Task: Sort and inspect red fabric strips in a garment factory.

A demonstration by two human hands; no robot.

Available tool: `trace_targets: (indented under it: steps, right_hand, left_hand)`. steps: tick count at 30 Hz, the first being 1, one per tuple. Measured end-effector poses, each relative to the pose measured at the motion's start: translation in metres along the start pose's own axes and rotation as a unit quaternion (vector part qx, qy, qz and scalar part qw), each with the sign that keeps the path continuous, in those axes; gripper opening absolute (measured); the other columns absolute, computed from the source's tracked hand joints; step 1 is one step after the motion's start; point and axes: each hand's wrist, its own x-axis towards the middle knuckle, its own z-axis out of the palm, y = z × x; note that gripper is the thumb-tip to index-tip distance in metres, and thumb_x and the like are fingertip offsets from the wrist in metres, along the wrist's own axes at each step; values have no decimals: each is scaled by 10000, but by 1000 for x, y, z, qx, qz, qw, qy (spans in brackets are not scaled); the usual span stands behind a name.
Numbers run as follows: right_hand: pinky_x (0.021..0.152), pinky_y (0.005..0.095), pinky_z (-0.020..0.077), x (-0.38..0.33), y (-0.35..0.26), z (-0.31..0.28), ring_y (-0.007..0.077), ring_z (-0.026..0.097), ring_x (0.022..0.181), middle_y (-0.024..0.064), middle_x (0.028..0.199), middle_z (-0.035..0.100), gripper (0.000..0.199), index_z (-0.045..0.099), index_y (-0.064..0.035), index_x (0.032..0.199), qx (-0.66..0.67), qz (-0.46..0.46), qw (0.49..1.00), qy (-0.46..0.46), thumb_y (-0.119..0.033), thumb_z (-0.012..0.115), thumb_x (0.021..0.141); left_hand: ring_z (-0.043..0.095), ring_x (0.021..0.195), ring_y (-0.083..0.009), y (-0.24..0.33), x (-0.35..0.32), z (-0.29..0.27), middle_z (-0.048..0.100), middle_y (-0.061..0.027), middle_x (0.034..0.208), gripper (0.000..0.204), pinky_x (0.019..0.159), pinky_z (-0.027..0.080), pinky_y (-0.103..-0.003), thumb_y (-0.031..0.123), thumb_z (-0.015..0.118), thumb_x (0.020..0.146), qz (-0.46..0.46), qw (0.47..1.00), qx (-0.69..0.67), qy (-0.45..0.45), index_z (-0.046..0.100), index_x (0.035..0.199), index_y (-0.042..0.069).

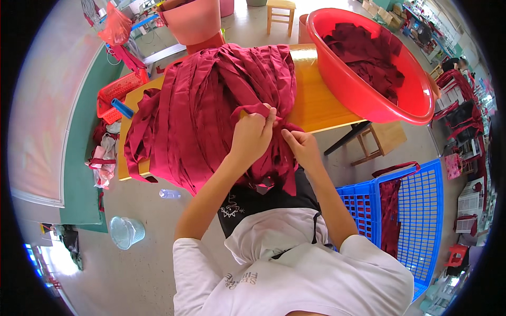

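A big heap of dark red fabric strips (195,116) lies across the wooden table (311,102) and hangs over its near edge. Over the right part of the heap, my left hand (253,131) is closed, with a dark red fabric strip (247,110) pinched between thumb and fingers. Just to its right, my right hand (303,147) pinches dark red fabric at its fingertips. The two hands are close together but apart. Whether both hold the same strip cannot be made out among the folds.
At the table's right stands a large red basin (342,68) with dark red cloth pieces. A blue plastic crate (369,210) is beside my right arm. Left are a red basket (108,92), a clear bin (126,233) and a small bottle (169,194) on the floor. A stool (387,139) stands behind the table.
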Motion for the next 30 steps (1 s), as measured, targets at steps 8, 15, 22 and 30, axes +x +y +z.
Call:
trace_targets:
  steps: [8,15,22,30]
  right_hand:
    - [639,254,476,4,-48,-22,99,600,701,60,793,650,152,654,-11,986,20,-62,997,28,-151,597,967]
    - [917,274,493,77,-54,-18,121,618,1036,60,1124,660,408,574,-55,1325,131,-150,947,-251,3,562,922]
    - [782,264,497,100,-56,-16,96,615,861,47,940,684,340,673,-28,1163,50,-173,934,-310,30,553,850]
    - [717,315,498,134,-43,-20,201,622,762,106,789,636,257,745,-28,973,-89,-276,925,-247,-5,595,765]
  left_hand:
    - [645,1071,-316,-8,-9,2,664,-120,1115,30,1071,414,-492,75,558,938,222,930,275,97,536,956,67]
    - [609,1118,-367,-8,-8,0,607,-147,1118,76,1021,464,-455,83,600,907,251,940,222,73,542,944,51]
    - [574,1105,-392,-11,-16,6,581,-156,1114,72,941,467,-455,89,584,935,186,972,91,113,555,977,38]
    - [547,1041,-326,13,-31,39,617,-119,999,183,903,418,-471,161,570,935,200,958,132,161,578,805,32]
